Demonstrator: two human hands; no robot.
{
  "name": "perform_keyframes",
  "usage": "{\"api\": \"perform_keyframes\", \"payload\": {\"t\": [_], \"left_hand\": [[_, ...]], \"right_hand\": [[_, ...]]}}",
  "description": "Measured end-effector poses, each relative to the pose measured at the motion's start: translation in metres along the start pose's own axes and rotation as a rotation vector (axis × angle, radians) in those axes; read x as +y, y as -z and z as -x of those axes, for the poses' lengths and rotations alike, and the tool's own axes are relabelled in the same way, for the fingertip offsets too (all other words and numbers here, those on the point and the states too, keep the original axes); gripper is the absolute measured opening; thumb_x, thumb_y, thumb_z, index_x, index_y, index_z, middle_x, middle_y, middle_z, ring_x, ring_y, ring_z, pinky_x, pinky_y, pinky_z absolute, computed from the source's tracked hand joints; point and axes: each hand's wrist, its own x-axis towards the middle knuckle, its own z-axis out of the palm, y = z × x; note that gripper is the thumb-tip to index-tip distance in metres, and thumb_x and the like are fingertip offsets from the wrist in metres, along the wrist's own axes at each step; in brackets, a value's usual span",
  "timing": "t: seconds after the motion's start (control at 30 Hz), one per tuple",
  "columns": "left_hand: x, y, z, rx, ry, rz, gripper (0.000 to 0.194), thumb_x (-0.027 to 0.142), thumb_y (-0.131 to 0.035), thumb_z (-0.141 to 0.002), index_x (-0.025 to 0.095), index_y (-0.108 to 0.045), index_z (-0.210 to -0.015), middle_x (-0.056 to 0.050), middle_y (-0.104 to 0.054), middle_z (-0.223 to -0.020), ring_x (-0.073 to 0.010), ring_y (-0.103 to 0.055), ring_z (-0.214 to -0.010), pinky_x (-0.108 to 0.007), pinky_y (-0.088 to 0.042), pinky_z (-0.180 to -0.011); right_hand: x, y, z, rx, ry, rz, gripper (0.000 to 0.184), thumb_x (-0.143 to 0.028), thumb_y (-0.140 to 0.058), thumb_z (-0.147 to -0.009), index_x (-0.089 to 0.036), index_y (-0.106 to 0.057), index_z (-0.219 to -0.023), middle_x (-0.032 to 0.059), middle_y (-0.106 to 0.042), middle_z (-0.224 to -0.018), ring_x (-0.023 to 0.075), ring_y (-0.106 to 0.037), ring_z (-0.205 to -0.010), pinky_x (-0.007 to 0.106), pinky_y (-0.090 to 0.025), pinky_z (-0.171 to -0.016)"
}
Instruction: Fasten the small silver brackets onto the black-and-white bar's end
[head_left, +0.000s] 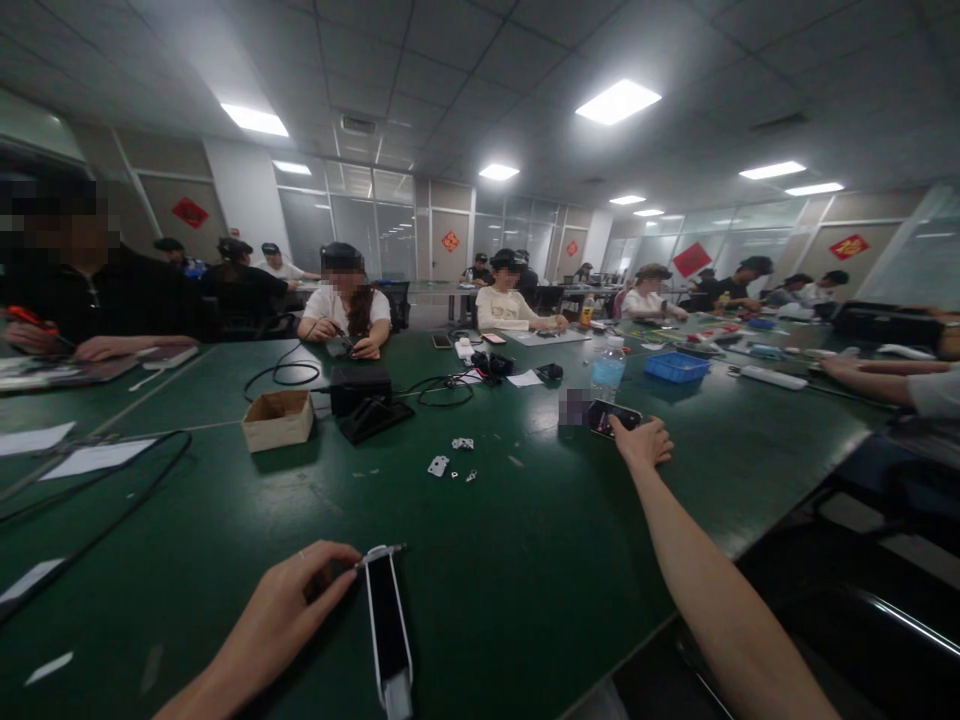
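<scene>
My left hand (304, 595) is closed in a pinch at the top left corner of a white-framed device with a long black face (388, 610), lying on the green table. A thin metal piece (399, 548) juts out past that corner; what exactly the fingertips grip is too small to make out. Farther off, my right hand (646, 440) is closed at the right end of a smartphone (604, 417) with a lit screen, thumb over the screen. Between the hands and farther back lie small metal plates (438, 465) and tiny loose parts (471, 475).
A cardboard box (277, 422) and a black box-like device (361, 390) with cables stand at the back left. Behind the smartphone are a water bottle (608, 370) and a blue tray (676, 368). The table's edge (630, 660) runs beneath my right forearm. Several people sit around.
</scene>
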Motion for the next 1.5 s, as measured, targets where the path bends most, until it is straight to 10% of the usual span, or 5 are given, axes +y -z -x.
{"api": "perform_keyframes", "payload": {"t": [0.27, 0.43, 0.6, 0.83, 1.5], "left_hand": [[0.007, 0.001, 0.001, 0.005, 0.004, -0.021, 0.036, 0.047, -0.046, -0.080, 0.023, -0.066, -0.098, -0.001, -0.067, -0.078, -0.0185, -0.059, -0.065, -0.027, -0.047, -0.060], [0.011, 0.000, 0.003, 0.045, 0.003, -0.020, 0.035, 0.045, -0.045, -0.081, 0.022, -0.065, -0.097, -0.001, -0.066, -0.078, -0.0186, -0.059, -0.066, -0.028, -0.047, -0.063], [0.010, 0.002, 0.002, 0.015, 0.009, -0.028, 0.034, 0.043, -0.045, -0.080, 0.022, -0.065, -0.099, -0.001, -0.067, -0.078, -0.0188, -0.059, -0.067, -0.029, -0.048, -0.062], [0.010, 0.005, 0.001, -0.004, -0.025, -0.016, 0.033, 0.042, -0.045, -0.081, 0.022, -0.065, -0.099, -0.002, -0.068, -0.083, -0.0190, -0.060, -0.068, -0.029, -0.049, -0.063], [0.005, 0.001, 0.000, -0.001, -0.022, -0.033, 0.035, 0.045, -0.044, -0.082, 0.022, -0.065, -0.098, -0.002, -0.067, -0.081, -0.0184, -0.060, -0.065, -0.027, -0.048, -0.059]], "right_hand": [[-0.011, 0.012, 0.011, 0.139, -0.035, -0.054, 0.062, -0.050, -0.054, -0.073, -0.012, -0.043, -0.121, 0.0229, -0.044, -0.125, 0.0388, -0.034, -0.118, 0.052, -0.028, -0.095], [-0.041, 0.025, 0.038, 0.179, 0.279, -0.090, 0.043, -0.032, -0.048, -0.077, -0.014, -0.047, -0.117, 0.0154, -0.051, -0.114, 0.0329, -0.039, -0.113, 0.049, -0.029, -0.095], [-0.087, 0.022, 0.107, -0.292, 0.873, -0.191, 0.029, -0.023, -0.041, -0.084, -0.011, -0.055, -0.107, 0.0124, -0.056, -0.098, 0.0244, -0.051, -0.093, 0.041, -0.039, -0.086], [-0.144, 0.014, 0.208, -0.716, 1.243, -0.106, 0.030, -0.040, -0.044, -0.092, -0.018, -0.058, -0.108, 0.0087, -0.056, -0.104, 0.0206, -0.055, -0.090, 0.035, -0.046, -0.077], [-0.134, 0.020, 0.215, -0.943, 1.242, -0.222, 0.027, -0.019, -0.050, -0.089, -0.018, -0.055, -0.115, 0.0088, -0.055, -0.108, 0.0203, -0.054, -0.097, 0.036, -0.047, -0.084]]}}
